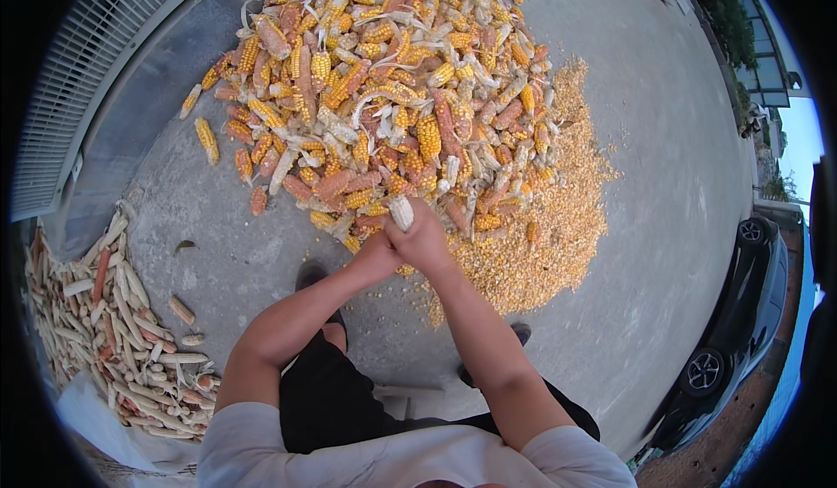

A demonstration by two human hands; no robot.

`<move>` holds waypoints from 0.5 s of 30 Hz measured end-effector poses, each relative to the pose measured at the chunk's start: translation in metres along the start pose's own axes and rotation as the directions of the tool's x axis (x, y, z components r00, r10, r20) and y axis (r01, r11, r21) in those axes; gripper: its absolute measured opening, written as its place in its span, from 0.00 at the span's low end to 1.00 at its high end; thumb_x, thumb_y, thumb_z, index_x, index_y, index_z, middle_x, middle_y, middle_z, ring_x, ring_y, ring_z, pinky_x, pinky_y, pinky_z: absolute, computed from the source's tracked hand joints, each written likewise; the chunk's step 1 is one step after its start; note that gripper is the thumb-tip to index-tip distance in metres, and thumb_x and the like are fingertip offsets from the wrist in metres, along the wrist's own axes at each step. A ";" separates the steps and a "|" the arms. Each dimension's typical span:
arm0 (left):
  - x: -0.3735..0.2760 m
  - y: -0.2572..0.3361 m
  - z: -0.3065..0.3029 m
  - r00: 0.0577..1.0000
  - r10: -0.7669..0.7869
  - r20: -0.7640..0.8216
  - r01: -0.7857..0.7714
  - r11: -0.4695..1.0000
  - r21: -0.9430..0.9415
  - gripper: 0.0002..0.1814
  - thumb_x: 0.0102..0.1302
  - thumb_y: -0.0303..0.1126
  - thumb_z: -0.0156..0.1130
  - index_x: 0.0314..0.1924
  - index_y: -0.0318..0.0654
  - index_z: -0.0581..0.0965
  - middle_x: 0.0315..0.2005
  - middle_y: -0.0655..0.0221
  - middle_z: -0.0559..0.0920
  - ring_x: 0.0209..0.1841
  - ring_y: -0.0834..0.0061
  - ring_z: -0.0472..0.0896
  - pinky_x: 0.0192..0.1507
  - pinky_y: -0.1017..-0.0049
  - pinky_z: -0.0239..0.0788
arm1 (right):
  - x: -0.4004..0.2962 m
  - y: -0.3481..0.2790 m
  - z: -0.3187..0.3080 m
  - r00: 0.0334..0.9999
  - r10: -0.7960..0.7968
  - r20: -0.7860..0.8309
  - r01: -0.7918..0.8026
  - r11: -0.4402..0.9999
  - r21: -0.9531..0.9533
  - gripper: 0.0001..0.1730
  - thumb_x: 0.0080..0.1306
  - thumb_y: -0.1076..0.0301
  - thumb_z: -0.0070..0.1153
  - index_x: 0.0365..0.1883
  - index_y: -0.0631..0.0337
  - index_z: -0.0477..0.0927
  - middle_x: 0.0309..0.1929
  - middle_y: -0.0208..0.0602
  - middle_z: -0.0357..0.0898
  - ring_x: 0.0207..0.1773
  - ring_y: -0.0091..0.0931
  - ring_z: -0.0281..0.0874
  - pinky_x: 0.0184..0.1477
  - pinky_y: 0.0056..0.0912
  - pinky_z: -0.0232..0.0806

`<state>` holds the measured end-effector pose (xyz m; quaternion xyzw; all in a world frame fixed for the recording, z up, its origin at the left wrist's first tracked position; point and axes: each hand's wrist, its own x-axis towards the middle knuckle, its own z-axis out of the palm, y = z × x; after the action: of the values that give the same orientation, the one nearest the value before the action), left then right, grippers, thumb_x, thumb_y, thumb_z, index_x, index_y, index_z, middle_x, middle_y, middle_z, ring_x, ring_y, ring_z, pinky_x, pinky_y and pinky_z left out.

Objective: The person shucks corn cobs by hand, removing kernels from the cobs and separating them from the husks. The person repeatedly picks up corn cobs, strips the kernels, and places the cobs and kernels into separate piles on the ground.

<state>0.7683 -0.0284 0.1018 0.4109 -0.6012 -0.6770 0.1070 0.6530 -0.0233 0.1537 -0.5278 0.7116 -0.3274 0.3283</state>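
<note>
A pale corn cob (401, 213) sticks up out of my right hand (422, 236), whose fingers are wrapped around it. Pressed against that hand from the left is my left hand (378, 256); its fingers are mostly hidden, so I cannot see whether it also grips the cob. Both hands are over the near edge of a large heap of corn ears (428, 138). Some ears are full of yellow kernels, others partly stripped, and dry husks lie among them. Loose corn kernels (529, 272) spread over the ground to the right of the hands.
A pile of stripped cobs (131, 350) lies at lower left, with a white sheet (98, 416) beside it. A slatted grey panel (98, 63) stands at upper left. My shoes (310, 273) are on the concrete floor (660, 161). A dark car (726, 337) is parked at right.
</note>
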 end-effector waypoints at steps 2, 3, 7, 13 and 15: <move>-0.009 0.015 -0.004 0.989 -0.109 0.100 0.127 0.970 -0.205 0.17 0.59 0.39 0.58 0.43 0.35 0.76 0.35 0.54 0.82 0.39 0.57 0.81 0.38 0.63 0.70 | 0.005 -0.007 -0.007 0.990 0.099 0.097 -0.098 0.995 -0.011 0.20 0.54 0.60 0.64 0.41 0.62 0.77 0.39 0.49 0.76 0.43 0.45 0.75 0.47 0.42 0.68; -0.012 0.021 -0.006 0.978 -0.151 0.142 0.184 0.947 -0.262 0.17 0.59 0.39 0.58 0.43 0.35 0.76 0.35 0.54 0.82 0.39 0.57 0.81 0.38 0.63 0.70 | 0.007 -0.010 -0.012 0.979 0.147 0.142 -0.146 0.989 -0.022 0.21 0.54 0.59 0.64 0.41 0.62 0.77 0.39 0.49 0.76 0.43 0.45 0.75 0.47 0.42 0.68; -0.001 0.033 -0.020 0.997 -0.065 0.050 0.051 0.969 0.242 0.16 0.58 0.38 0.57 0.40 0.33 0.77 0.32 0.51 0.82 0.36 0.54 0.82 0.36 0.61 0.72 | 0.011 0.015 -0.019 0.971 0.199 0.130 -0.217 0.965 0.146 0.22 0.55 0.54 0.66 0.39 0.62 0.78 0.37 0.49 0.76 0.41 0.43 0.77 0.45 0.39 0.69; -0.003 0.030 -0.010 0.999 -0.011 -0.039 0.035 0.735 0.677 0.12 0.58 0.31 0.50 0.35 0.30 0.76 0.24 0.50 0.81 0.28 0.53 0.82 0.30 0.56 0.73 | 0.013 0.009 -0.023 0.985 -0.006 0.170 0.085 0.882 -0.464 0.28 0.55 0.46 0.63 0.37 0.65 0.78 0.37 0.50 0.76 0.40 0.43 0.77 0.44 0.41 0.68; -0.006 0.028 -0.006 1.000 0.000 -0.029 0.021 0.704 0.710 0.11 0.58 0.30 0.49 0.34 0.29 0.74 0.23 0.50 0.81 0.26 0.53 0.82 0.28 0.56 0.73 | 0.023 0.016 -0.027 0.942 0.207 0.264 -0.063 0.882 -0.468 0.27 0.56 0.46 0.61 0.39 0.64 0.79 0.34 0.51 0.78 0.39 0.44 0.78 0.43 0.42 0.69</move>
<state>0.7668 -0.0361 0.1296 0.4328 -0.8115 -0.3887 -0.0550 0.6174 -0.0383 0.1539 -0.5825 0.7439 -0.0428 0.3248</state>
